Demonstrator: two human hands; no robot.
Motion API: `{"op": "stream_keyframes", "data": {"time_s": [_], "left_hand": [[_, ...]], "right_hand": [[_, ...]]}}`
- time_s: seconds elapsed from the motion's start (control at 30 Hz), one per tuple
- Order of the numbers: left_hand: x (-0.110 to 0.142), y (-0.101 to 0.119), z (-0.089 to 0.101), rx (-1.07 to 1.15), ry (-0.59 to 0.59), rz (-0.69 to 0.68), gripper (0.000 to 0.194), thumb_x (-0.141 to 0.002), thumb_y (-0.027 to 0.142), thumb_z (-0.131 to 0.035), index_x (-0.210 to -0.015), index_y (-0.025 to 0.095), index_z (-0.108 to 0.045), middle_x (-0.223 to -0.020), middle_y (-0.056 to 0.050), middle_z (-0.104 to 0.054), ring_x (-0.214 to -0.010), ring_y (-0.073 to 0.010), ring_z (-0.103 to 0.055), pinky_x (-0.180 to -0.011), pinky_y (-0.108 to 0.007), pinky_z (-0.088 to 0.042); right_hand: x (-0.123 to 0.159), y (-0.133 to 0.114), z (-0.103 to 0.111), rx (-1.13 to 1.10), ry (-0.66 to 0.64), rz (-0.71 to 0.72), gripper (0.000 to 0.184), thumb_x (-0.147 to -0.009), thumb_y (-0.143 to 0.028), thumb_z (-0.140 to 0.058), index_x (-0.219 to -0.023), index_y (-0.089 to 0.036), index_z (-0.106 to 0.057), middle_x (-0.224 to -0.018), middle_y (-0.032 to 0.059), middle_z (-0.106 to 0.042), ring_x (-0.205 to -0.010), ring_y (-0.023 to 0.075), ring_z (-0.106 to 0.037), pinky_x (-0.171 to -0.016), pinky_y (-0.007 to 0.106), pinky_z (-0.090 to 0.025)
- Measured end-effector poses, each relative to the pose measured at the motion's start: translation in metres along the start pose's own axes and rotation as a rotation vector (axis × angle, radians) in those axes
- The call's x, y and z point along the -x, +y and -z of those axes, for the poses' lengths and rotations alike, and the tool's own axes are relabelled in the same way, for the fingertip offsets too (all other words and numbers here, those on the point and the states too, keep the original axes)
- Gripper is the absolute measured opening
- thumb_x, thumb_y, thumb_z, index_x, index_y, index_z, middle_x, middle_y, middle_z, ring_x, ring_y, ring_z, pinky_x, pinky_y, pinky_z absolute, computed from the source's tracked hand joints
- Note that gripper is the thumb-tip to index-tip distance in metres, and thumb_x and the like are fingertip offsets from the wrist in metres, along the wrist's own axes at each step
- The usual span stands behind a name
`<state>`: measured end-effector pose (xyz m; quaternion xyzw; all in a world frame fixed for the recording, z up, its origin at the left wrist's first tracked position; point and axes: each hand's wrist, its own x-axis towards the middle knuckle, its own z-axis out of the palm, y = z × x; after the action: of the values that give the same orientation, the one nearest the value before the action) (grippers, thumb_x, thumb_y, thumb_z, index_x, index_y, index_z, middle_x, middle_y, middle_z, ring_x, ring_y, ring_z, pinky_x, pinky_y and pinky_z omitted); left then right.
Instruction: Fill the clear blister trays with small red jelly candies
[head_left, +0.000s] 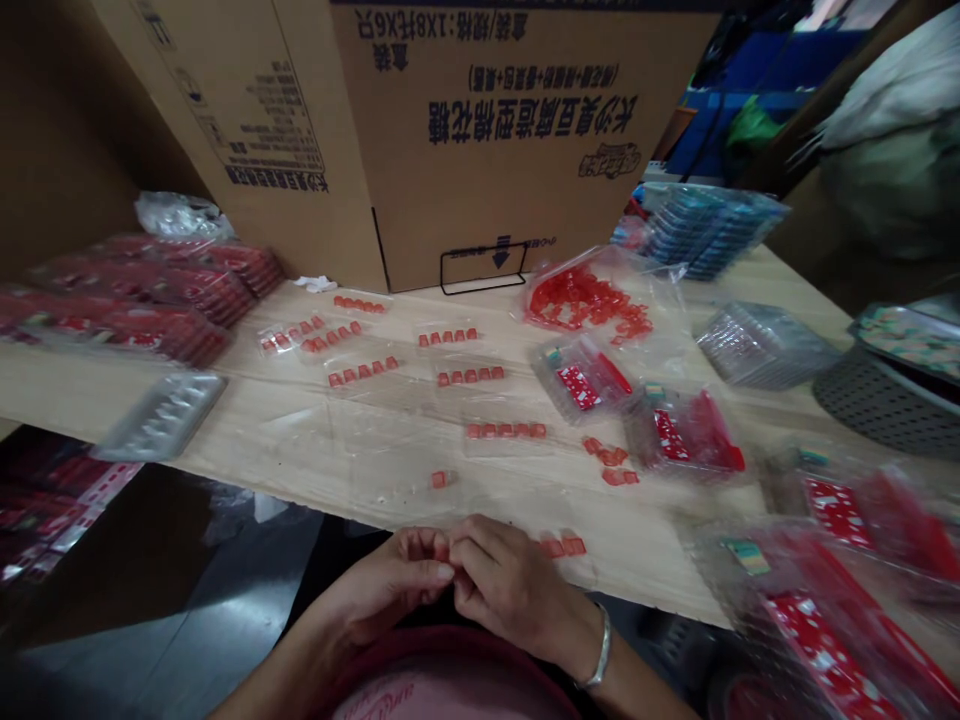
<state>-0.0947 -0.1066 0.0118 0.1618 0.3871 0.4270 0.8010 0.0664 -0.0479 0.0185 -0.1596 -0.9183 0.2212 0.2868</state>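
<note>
My left hand (401, 580) and my right hand (514, 585) meet at the near edge of the table, fingertips pinched together. Whatever lies between them is too small or too covered to make out. Partly behind my right hand is a transparent strip with red cube-like pieces (564, 545). A single red piece (441, 480) sits in a strip just beyond my fingers. Farther off lies a strip with a full row of red pieces (507, 431), and loose red pieces (611, 460) lie to its right.
A large cardboard box (517, 150) stands at the back. An open bag of red pieces (585, 300) lies before it. Packed red trays (150, 290) are stacked at left, near a transparent tray (161, 415). Filled packs (679, 430) and a grey basket (892, 400) are at right.
</note>
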Motion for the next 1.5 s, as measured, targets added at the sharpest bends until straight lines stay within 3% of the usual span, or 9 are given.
{"op": "stream_keyframes", "data": {"time_s": [0.2,0.4,0.6,0.8,0.93,1.1,1.23,1.33,1.5], "left_hand": [[0.01,0.003,0.012,-0.072,0.056,-0.045,0.026,-0.06,0.028,-0.084,-0.07,0.011,-0.067,-0.059,0.002,-0.054,-0.053,-0.0051,-0.043,-0.054,-0.017,-0.033],[0.011,0.011,0.022,0.044,0.057,-0.067,0.023,-0.068,0.03,-0.079,-0.076,0.011,-0.069,-0.064,0.0,-0.058,-0.058,-0.0063,-0.052,-0.058,-0.017,-0.041],[0.009,0.018,0.024,0.149,0.135,-0.084,0.022,-0.066,0.028,-0.081,-0.073,0.011,-0.068,-0.066,0.001,-0.058,-0.058,-0.0046,-0.052,-0.056,-0.015,-0.04],[0.01,0.014,0.025,0.113,0.136,-0.104,0.026,-0.067,0.034,-0.08,-0.071,0.011,-0.067,-0.062,0.001,-0.056,-0.055,-0.0053,-0.049,-0.053,-0.016,-0.039],[0.01,0.011,0.025,0.093,0.106,-0.106,0.026,-0.069,0.035,-0.078,-0.074,0.012,-0.067,-0.064,0.0,-0.057,-0.058,-0.0069,-0.051,-0.058,-0.018,-0.041],[0.016,0.003,0.024,0.107,0.034,-0.031,0.028,-0.068,0.037,-0.078,-0.067,0.012,-0.066,-0.059,0.0,-0.055,-0.053,-0.0067,-0.05,-0.054,-0.018,-0.037],[0.021,0.001,0.02,0.045,0.055,0.043,0.03,-0.067,0.039,-0.078,-0.069,0.011,-0.067,-0.062,-0.001,-0.058,-0.055,-0.0075,-0.05,-0.055,-0.019,-0.036],[0.018,0.01,0.02,-0.251,0.185,-0.078,0.032,-0.074,0.045,-0.067,-0.069,0.014,-0.066,-0.064,-0.002,-0.059,-0.056,-0.0106,-0.049,-0.056,-0.023,-0.036],[0.001,0.027,0.038,-1.247,0.772,-0.653,0.018,-0.081,0.033,-0.057,-0.087,0.02,-0.067,-0.083,-0.005,-0.066,-0.082,-0.0225,-0.055,-0.075,-0.034,-0.039]], "right_hand": [[-0.01,-0.001,0.001,-0.353,-0.12,-0.128,0.028,-0.074,-0.005,-0.055,-0.096,-0.02,-0.051,-0.104,0.0058,-0.061,-0.097,0.0166,-0.057,-0.083,0.029,-0.048],[-0.034,0.016,0.003,-0.449,-0.167,-0.078,0.009,-0.082,-0.014,-0.061,-0.086,-0.02,-0.055,-0.09,0.0023,-0.064,-0.087,0.0144,-0.059,-0.083,0.029,-0.047],[-0.055,0.027,0.002,-0.444,-0.227,-0.067,0.011,-0.078,-0.014,-0.068,-0.079,-0.018,-0.058,-0.082,0.0004,-0.062,-0.079,0.0134,-0.058,-0.076,0.026,-0.047],[-0.049,0.027,-0.007,-0.456,-0.173,-0.043,0.013,-0.078,-0.016,-0.068,-0.078,-0.019,-0.056,-0.09,0.002,-0.062,-0.087,0.0141,-0.058,-0.081,0.028,-0.047],[-0.045,0.027,-0.008,-0.442,-0.13,-0.054,0.013,-0.078,-0.014,-0.065,-0.076,-0.019,-0.054,-0.078,-0.0017,-0.06,-0.076,0.0123,-0.058,-0.081,0.029,-0.048],[-0.034,0.012,0.004,-0.437,-0.259,-0.032,0.011,-0.081,-0.01,-0.062,-0.086,-0.019,-0.058,-0.102,0.0031,-0.061,-0.096,0.0118,-0.059,-0.084,0.025,-0.048],[-0.024,0.004,0.01,-0.411,-0.295,-0.051,0.014,-0.08,-0.007,-0.059,-0.085,-0.019,-0.058,-0.092,0.0005,-0.063,-0.084,0.011,-0.06,-0.075,0.023,-0.049],[-0.031,0.015,0.006,-0.341,-0.287,-0.057,0.014,-0.077,-0.007,-0.062,-0.082,-0.019,-0.057,-0.081,-0.0016,-0.062,-0.077,0.0117,-0.059,-0.071,0.022,-0.047],[-0.065,0.053,-0.013,0.026,-0.276,0.0,0.008,-0.08,-0.014,-0.066,-0.079,-0.015,-0.058,-0.08,0.0031,-0.062,-0.078,0.016,-0.057,-0.071,0.027,-0.045]]}}
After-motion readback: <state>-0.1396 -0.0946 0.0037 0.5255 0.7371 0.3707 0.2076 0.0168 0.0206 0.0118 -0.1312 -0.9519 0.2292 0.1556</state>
